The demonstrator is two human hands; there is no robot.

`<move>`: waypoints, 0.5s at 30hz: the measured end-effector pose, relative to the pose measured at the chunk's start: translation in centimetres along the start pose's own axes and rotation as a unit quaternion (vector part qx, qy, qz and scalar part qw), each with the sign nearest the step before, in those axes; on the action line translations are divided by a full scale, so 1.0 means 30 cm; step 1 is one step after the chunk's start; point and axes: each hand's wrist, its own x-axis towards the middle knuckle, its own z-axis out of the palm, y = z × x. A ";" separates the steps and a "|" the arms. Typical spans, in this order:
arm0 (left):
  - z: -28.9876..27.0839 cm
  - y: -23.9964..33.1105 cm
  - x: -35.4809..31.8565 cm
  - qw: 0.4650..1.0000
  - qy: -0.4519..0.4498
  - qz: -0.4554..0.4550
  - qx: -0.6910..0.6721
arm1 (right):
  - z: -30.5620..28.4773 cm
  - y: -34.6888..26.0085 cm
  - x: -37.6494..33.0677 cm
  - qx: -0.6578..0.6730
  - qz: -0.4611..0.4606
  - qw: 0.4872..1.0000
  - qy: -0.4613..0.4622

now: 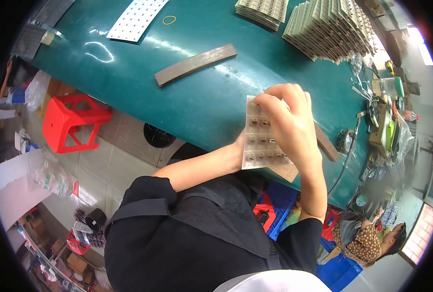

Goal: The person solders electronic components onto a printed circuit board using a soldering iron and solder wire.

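Observation:
A pale rectangular panel (255, 155) with rows of small metal parts stands tilted over the near edge of the green table. My left hand (239, 148) holds it from behind at its left side; the panel hides most of those fingers. Bent over the upper part of the panel is my right hand (294, 124), its fingers closed together near the top edge. Whatever is between the right fingertips is too small or hidden to tell. Below the panel lies a flat brown piece (284, 172), partly covered.
Across the green table (129, 68) lie a brown bar (197, 64), another bar (326, 142), a white dotted sheet (137, 19) and a rubber band (169, 20). Panel stacks (326, 31) stand at the back right. Cables and tools crowd the right; a red stool (73, 124) stands left.

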 end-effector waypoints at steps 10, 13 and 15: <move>0.006 -0.007 0.009 1.000 0.012 0.010 -0.004 | 0.014 -0.015 0.015 -0.061 -0.027 0.998 0.004; -0.014 -0.007 0.018 0.999 0.018 0.018 0.023 | 0.011 -0.014 0.014 -0.066 -0.032 0.997 -0.003; -0.022 -0.007 0.020 1.000 0.019 0.005 0.017 | 0.011 -0.011 0.013 -0.084 -0.026 0.996 -0.023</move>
